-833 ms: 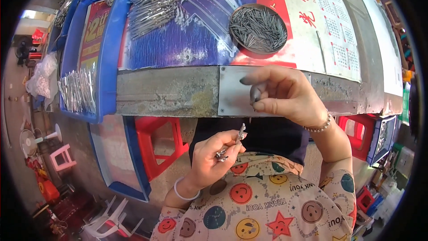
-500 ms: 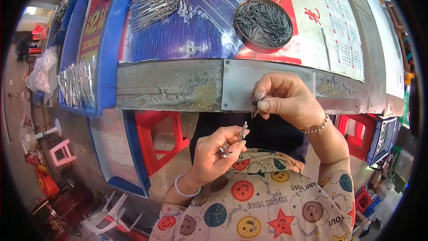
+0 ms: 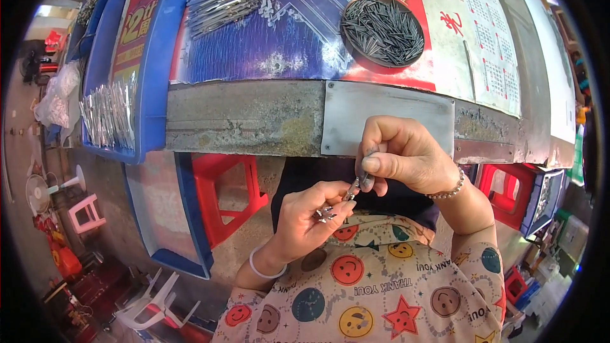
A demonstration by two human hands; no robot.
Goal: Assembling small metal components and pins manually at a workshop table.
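Note:
Between finger and thumb of my left hand (image 3: 310,216) is a slim silver metal part (image 3: 351,192), its upper end pointing up and to the right. More small silver parts (image 3: 325,214) lie within the same hand's curled fingers. My right hand (image 3: 406,159) is closed in a pinch just above, its fingertips meeting the end of that slim part. What the right fingers pinch is mostly hidden; only a small dark tip shows. Beyond the hands, a round bowl (image 3: 363,57) is filled with thin dark metal pins (image 3: 387,28).
A bare metal plate (image 3: 356,105) is fixed to the bench's front edge, behind my right hand. Silver metal pieces (image 3: 225,0) lie in a heap at the back left. Similar pieces (image 3: 109,117) stand in a blue tray (image 3: 152,89). A red stool (image 3: 222,228) is below the bench.
My right hand has come slightly down, closing the gap to my left hand. Its fingertips now meet the slim silver part. The view has shifted a little.

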